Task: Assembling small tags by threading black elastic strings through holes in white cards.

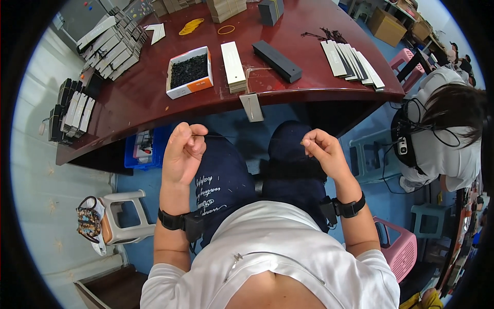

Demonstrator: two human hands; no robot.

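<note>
My left hand (184,154) is raised above my left thigh, its fingers curled and pinched on a thin dark cord (213,136). The cord runs toward my right hand (325,150) and fades against the dark trousers. Thumb and forefinger of the right hand are pressed together over my right thigh, at what looks like the cord's other end. Beyond the hands, a pale tag (251,107) juts out over the table's near edge. Behind it lie a stack of cream card strips (234,67) and a long dark block of strips (278,62).
On the dark red table (149,105) an orange-and-white box (190,91) holds small black pieces. Fanned tags (352,64), dark cords (332,35) and yellow rubber bands (191,27) lie farther off. Bundled stacks (113,46) stand left. A person (445,129) sits at right.
</note>
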